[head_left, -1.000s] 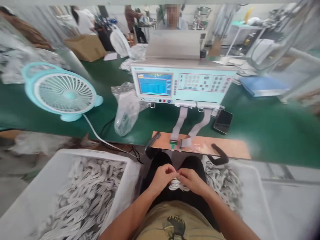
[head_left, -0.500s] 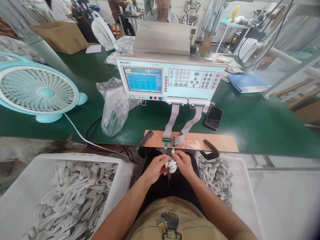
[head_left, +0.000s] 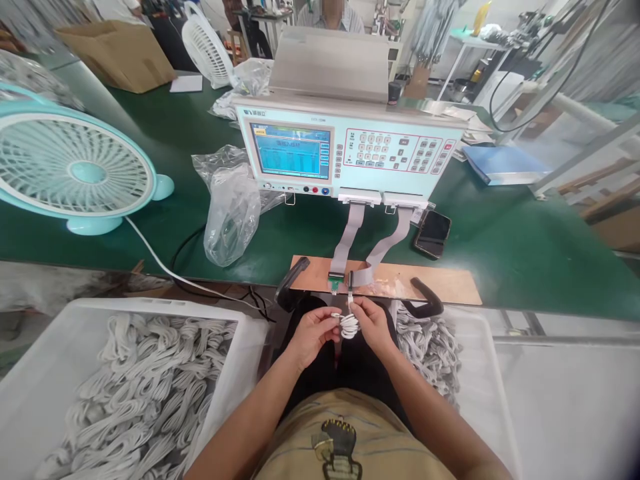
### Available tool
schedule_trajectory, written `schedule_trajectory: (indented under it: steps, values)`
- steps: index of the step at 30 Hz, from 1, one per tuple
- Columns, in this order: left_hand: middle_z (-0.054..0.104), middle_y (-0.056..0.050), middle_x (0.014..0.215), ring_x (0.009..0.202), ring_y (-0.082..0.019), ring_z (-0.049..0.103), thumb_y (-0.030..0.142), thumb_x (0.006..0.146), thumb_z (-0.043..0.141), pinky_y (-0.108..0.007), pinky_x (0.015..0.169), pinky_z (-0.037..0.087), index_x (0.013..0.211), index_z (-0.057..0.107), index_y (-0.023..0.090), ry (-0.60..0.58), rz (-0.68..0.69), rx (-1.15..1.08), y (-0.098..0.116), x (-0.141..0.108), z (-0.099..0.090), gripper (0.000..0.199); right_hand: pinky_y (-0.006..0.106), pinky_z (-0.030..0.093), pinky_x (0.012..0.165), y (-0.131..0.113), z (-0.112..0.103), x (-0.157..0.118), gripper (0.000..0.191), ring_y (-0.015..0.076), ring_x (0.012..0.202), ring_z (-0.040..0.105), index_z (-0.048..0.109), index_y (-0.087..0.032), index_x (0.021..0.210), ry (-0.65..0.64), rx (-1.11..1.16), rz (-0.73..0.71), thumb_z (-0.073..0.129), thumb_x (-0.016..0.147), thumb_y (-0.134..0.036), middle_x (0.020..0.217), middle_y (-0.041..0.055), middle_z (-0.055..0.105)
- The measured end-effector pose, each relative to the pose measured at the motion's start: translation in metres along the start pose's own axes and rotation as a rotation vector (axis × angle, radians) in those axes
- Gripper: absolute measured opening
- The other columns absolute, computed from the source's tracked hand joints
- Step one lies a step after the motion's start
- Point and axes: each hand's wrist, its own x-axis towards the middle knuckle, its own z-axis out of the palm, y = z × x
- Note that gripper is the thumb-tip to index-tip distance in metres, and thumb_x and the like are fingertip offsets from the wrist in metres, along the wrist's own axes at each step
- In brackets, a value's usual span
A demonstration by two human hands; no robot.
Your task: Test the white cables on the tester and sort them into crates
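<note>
At the board's (head_left: 450,283) near edge — left hand (head_left: 314,331) pinching one plug of the cable (head_left: 349,327), right hand (head_left: 371,325) gripping its other end at the right-hand adapter (head_left: 351,279); coil between the fingers, left plug just below the green adapter (head_left: 335,284).

A: State the finish of the bench (head_left: 500,247).
B: Green, smooth, with a soft sheen.

A: The instrument (head_left: 390,179)?
B: Front panel: smooth, pale, low sheen. Screen (head_left: 293,153): glossy. Top cover (head_left: 330,63): smooth, grey, metallic in look.

A: Flexible items?
B: Cable coil (head_left: 349,327): smooth white plastic jacket. Ribbon cables (head_left: 348,237): flat grey plastic, matt. Bag (head_left: 231,217): clear, glossy, wrinkled plastic film.

A: Housings and containers?
B: Fan (head_left: 87,172): smooth plastic. Left bin (head_left: 37,367): smooth white plastic. Box (head_left: 117,60): matt brown cardboard.

A: Remaining surfaces?
B: Phone (head_left: 433,233): glossy dark face. Shirt (head_left: 305,433): matt cloth. Board (head_left: 450,281): smooth, copper-toned, marked by pale blotches; material unclear.
</note>
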Motion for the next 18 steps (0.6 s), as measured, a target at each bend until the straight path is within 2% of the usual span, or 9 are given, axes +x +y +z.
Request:
schedule_trajectory:
  steps: [2,4,7,9,12,15,18]
  values:
    - [0.057,0.000,0.060,0.051,-0.009,0.051,0.031,0.070,0.067,-0.022,0.048,0.045,0.086,0.063,0.013,0.039,0.074,0.154,0.003,0.001,0.003,0.024,0.024,0.038,0.058,-0.004,0.001,0.000,0.018,0.0130,0.060,0.047,0.062,-0.019,0.074,-0.008,0.039,0.028,0.057,0.077,-0.036,0.065,-0.0011,0.055]
    - [0.055,0.001,0.060,0.050,-0.010,0.049,0.036,0.075,0.060,-0.022,0.047,0.043,0.082,0.062,0.014,0.024,0.172,0.358,0.010,0.001,0.006,0.024,0.024,0.037,0.056,-0.008,0.002,0.001,0.019,0.0123,0.057,0.046,0.062,-0.018,0.073,-0.021,0.122,0.107,0.059,0.075,-0.037,0.063,-0.0013,0.055]
    - [0.053,0.000,0.064,0.058,-0.011,0.049,0.035,0.081,0.051,-0.021,0.052,0.040,0.075,0.061,0.015,-0.049,0.355,0.655,0.023,0.002,0.007,0.023,0.024,0.036,0.053,-0.010,0.006,0.003,0.021,0.0109,0.053,0.046,0.063,-0.017,0.070,-0.006,0.296,0.257,0.064,0.070,-0.038,0.060,-0.0014,0.057]
    - [0.054,-0.001,0.070,0.066,-0.012,0.050,0.031,0.082,0.049,-0.022,0.059,0.040,0.066,0.058,0.015,-0.051,0.464,0.772,0.028,0.005,0.007,0.024,0.023,0.036,0.052,-0.009,0.008,0.005,0.021,0.0103,0.051,0.045,0.063,-0.017,0.068,0.028,0.388,0.310,0.068,0.066,-0.037,0.059,-0.0015,0.058]
    - [0.052,-0.001,0.069,0.068,-0.012,0.049,0.028,0.081,0.048,-0.022,0.063,0.038,0.056,0.051,0.015,0.049,0.538,0.780,0.026,0.012,0.006,0.028,0.023,0.036,0.053,-0.005,0.010,0.007,0.020,0.0103,0.052,0.046,0.064,-0.017,0.068,0.049,0.437,0.313,0.070,0.064,-0.036,0.060,-0.0013,0.059]
    - [0.047,0.002,0.062,0.062,-0.011,0.046,0.028,0.081,0.047,-0.022,0.060,0.036,0.054,0.049,0.016,0.156,0.546,0.715,0.018,0.016,0.007,0.030,0.024,0.037,0.055,-0.003,0.009,0.008,0.020,0.0106,0.054,0.048,0.065,-0.017,0.069,0.021,0.430,0.293,0.069,0.066,-0.036,0.062,-0.0004,0.061]
    - [0.047,0.002,0.059,0.060,-0.011,0.046,0.029,0.080,0.048,-0.022,0.060,0.035,0.053,0.052,0.015,0.215,0.530,0.673,0.014,0.017,0.011,0.030,0.024,0.037,0.055,-0.002,0.007,0.008,0.019,0.0106,0.055,0.048,0.066,-0.017,0.070,0.000,0.416,0.286,0.069,0.067,-0.035,0.063,-0.0003,0.061]
